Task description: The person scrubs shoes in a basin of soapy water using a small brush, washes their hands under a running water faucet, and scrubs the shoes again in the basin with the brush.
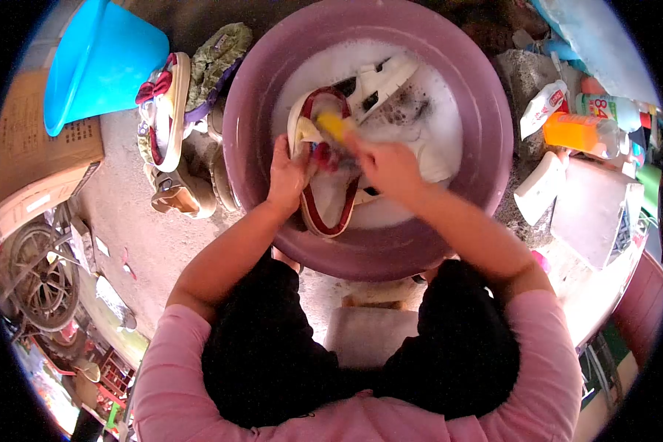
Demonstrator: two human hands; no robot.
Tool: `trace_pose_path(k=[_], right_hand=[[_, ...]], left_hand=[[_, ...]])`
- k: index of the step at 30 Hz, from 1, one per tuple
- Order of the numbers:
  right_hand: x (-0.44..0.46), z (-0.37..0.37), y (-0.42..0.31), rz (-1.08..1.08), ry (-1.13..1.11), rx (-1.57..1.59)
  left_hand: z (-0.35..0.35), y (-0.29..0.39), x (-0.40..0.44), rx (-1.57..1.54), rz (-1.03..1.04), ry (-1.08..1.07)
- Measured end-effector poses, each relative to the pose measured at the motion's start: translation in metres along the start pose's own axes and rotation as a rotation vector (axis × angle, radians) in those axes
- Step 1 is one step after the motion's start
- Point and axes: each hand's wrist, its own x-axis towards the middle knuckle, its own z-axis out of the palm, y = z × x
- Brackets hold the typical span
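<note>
A sandal (330,202) with a dark red lining and pale sole rests over soapy water in a large mauve basin (486,125). My left hand (290,171) is closed on the sandal's left side, near its strap. In my right hand (387,166) is a yellow brush (334,127), lying across the inside of the sandal and slightly blurred. Its bristles cannot be made out clearly. Behind the sandal, a white shoe (390,79) with dark openings sits among the suds. Another white piece (436,162) shows at the right of the foam, partly covered.
Left of the basin stand a matching sandal (174,110), brown shoes (184,193) and a blue bucket (107,62) by a cardboard box (44,158). To the right are an orange bottle (578,134), a white packet (544,108) and a white scrub-like block (540,188).
</note>
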Motion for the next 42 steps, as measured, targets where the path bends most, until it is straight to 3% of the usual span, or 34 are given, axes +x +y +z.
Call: trace_pose_path(k=[1,5,8,11,14,17,18,22,25,28,31,34,37,40,41,42], right_hand=[[0.02,-0.005,0.005,0.001,0.052,-0.057],[0.04,-0.008,0.001,0.02,0.195,-0.095],[-0.005,-0.004,-0.001,0.0,0.003,0.121],[-0.044,0.006,-0.004,0.065,-0.025,0.325],[-0.006,0.009,0.018,-0.027,0.031,-0.068],[0.027,-0.002,0.015,-0.055,0.182,-0.138],[0.03,-0.002,0.012,-0.065,0.206,-0.161],[-0.019,-0.003,0.0,0.018,-0.022,0.164],[-0.046,0.005,-0.002,0.047,-0.004,0.366],[-0.005,0.003,0.019,-0.064,0.06,-0.013],[0.035,-0.01,0.019,-0.064,0.071,-0.175],[0.02,-0.01,0.004,0.07,0.109,0.005],[-0.025,0.006,0.002,0.024,-0.082,0.451],[-0.031,0.008,0.001,-0.011,0.054,0.561],[-0.021,-0.001,0.007,0.032,-0.077,0.324],[-0.006,-0.006,0.012,0.003,-0.029,0.16]], left_hand=[[0.01,0.031,-0.009,-0.214,-0.11,-0.03],[0.014,0.038,-0.008,-0.205,-0.08,-0.02],[0.013,0.044,-0.006,-0.2,-0.104,0.012],[0.011,0.028,-0.008,-0.326,-0.063,-0.043],[0.011,0.014,-0.008,-0.131,0.002,0.039],[0.004,0.01,-0.003,0.184,0.181,-0.001],[0.004,0.009,-0.001,0.143,0.179,0.002],[0.005,0.017,0.002,0.111,0.141,0.016],[0.004,0.014,0.0,0.192,0.119,0.049],[0.006,0.005,-0.001,0.151,0.121,0.061],[0.009,0.022,0.0,0.212,0.107,0.053],[0.01,0.024,0.0,0.118,0.074,0.025],[0.003,0.013,0.006,-0.028,0.078,0.009],[0.007,0.011,0.002,-0.08,0.048,0.012],[0.009,0.013,-0.002,-0.079,0.03,0.011],[0.01,0.015,-0.005,-0.031,0.023,-0.006]])
